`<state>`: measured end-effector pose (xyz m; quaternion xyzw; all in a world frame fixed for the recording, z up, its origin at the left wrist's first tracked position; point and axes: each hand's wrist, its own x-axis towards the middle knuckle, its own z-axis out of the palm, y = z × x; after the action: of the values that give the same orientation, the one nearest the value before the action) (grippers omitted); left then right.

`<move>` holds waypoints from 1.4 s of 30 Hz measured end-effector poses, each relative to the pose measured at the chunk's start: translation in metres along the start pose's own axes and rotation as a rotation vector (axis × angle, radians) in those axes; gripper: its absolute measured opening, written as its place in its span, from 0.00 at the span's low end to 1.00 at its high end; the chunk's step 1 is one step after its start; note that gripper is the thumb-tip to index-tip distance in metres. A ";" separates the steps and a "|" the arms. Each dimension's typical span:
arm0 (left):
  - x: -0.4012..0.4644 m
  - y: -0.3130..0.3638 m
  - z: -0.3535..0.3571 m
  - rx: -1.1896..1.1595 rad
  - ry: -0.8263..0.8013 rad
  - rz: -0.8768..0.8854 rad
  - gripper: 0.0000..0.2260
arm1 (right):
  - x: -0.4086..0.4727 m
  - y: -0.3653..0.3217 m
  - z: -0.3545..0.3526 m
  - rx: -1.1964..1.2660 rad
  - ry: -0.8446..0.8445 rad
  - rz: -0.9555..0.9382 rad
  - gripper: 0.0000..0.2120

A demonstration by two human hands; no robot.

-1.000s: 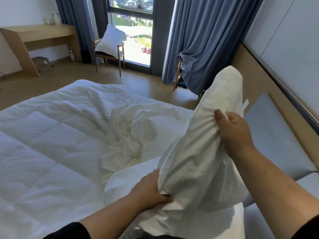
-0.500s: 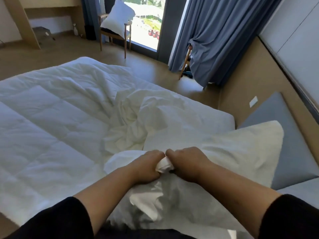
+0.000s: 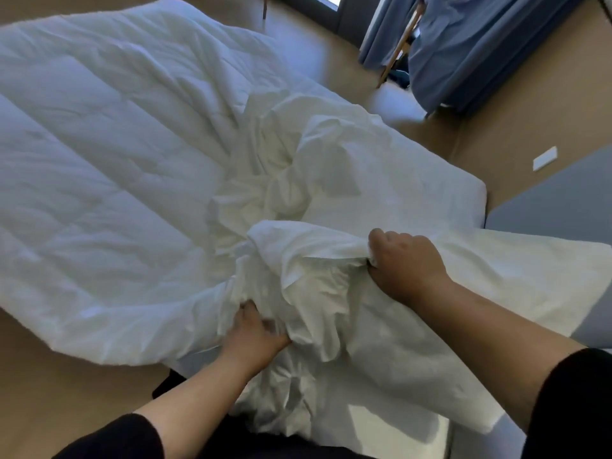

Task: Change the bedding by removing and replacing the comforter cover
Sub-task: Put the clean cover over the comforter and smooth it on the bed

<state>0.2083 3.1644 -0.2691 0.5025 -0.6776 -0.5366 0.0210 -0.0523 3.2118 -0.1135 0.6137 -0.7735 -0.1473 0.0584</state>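
A white quilted comforter [image 3: 99,160] lies spread over the left part of the bed, hanging past the near edge. A crumpled white cover [image 3: 281,180] is bunched in the middle of the bed and runs down to me. My left hand [image 3: 255,336] grips a bunch of this cover near the bed's front edge. My right hand [image 3: 404,263] is a fist around a fold of the same white fabric, higher and to the right. A flatter white piece [image 3: 496,286] stretches right under my right forearm.
The mattress corner [image 3: 463,193] shows at right beside a grey padded headboard panel [image 3: 556,200] and a wooden wall with a white switch plate [image 3: 544,158]. Blue curtains [image 3: 480,44] and chair legs stand at the back right. Wooden floor surrounds the bed.
My hands, together on one bunch half a second ago, have moved apart: left down toward me, right up and rightward. The view has tilted down toward the bed.
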 end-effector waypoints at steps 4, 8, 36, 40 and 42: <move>0.025 0.014 0.009 -0.336 0.028 -0.220 0.34 | -0.004 -0.018 0.018 0.005 -0.066 -0.072 0.09; 0.037 0.014 0.003 -0.197 0.175 -0.188 0.09 | -0.013 -0.026 0.023 0.069 -0.133 -0.047 0.16; 0.121 0.120 -0.229 0.847 0.085 0.488 0.42 | -0.030 0.063 -0.091 0.272 0.008 0.411 0.15; 0.117 0.133 -0.194 0.852 -0.186 0.659 0.57 | -0.025 0.056 -0.095 0.340 -0.064 0.399 0.14; 0.111 0.139 -0.178 0.899 -0.386 0.629 0.56 | -0.024 0.056 -0.100 0.325 -0.065 0.404 0.13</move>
<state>0.1629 2.9496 -0.1464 0.1298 -0.9471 -0.2460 -0.1601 -0.0711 3.2310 0.0005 0.4432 -0.8952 -0.0262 -0.0378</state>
